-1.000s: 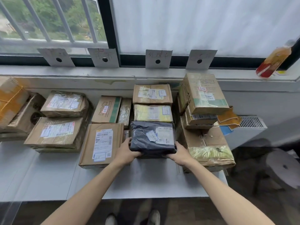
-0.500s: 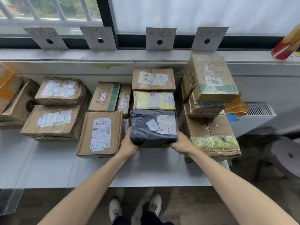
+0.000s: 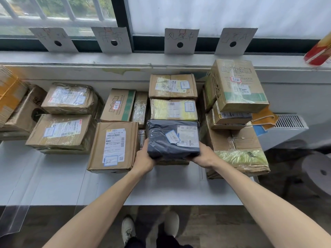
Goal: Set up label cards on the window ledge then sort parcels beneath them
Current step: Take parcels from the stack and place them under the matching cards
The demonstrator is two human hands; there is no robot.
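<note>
Both hands, left hand and right hand, clamp the dark parcel at centre frame, whose slick wrap could slip off the box underneath

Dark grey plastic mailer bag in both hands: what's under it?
Under the dark grey plastic mailer bag, held by the left hand and right hand, a brown cardboard edge peeks out at the near side. The rest of it is covered.
</note>
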